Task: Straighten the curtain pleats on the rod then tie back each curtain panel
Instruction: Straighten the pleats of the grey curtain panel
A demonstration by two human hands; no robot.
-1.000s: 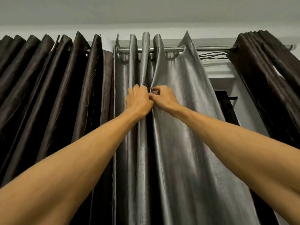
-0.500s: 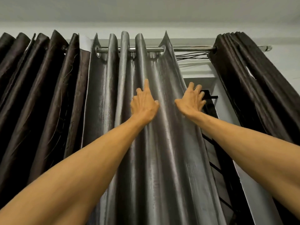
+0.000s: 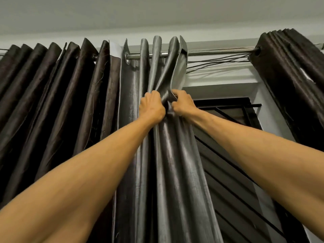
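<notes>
The grey panel [image 3: 171, 155] hung by its eyelets from the rod [image 3: 210, 53], just beside a dark panel [image 3: 52, 93] on the left and well apart from another dark one [image 3: 289, 67] bunched at the right end. The left hand [image 3: 152, 106] and right hand [image 3: 183, 102] were both closed on the grey panel a little below its top, knuckles almost touching. Each gripped a bunch of folds, so the pleats above leaned in toward the grip. The cloth looked thin, soft and light, and its satin sheen suggested it would slip through loose fingers and crease where squeezed. The top band round the eyelets seemed stiffer and looked likely to keep a fold's shape. The better hold was probably one pleat crest at a time, pinched lightly just under that band and drawn downward. A hard tug on a fistful would strain the eyelets and rod. No tie-back was in view.
</notes>
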